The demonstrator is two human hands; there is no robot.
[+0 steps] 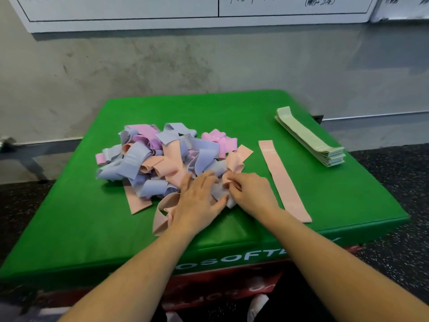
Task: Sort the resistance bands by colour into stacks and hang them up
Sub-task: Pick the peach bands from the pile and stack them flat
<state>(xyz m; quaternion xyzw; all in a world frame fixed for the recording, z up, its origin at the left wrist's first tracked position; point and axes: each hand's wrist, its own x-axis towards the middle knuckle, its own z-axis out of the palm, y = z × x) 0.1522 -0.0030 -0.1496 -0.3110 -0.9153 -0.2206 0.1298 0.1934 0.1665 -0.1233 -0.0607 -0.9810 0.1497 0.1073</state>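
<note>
The left hand (197, 198) presses the pile (162, 159) flat to steady it while the right hand (249, 192) pinches a peach band (234, 167) free, bound for the peach strip (284, 180).

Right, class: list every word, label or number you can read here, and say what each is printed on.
"OSOFT": white letters on the green pad's front edge; ends cut off.
Red box lettering: too dark to read.
Whiteboard handwriting: cropped, unreadable.
Band labels: too small.

Tangled band pile (160, 159) sits centre-left on worktop (232, 108). Single flat band (282, 177) lies just right of pile. Neat band stack (308, 135) lies far right, behind it.
</note>
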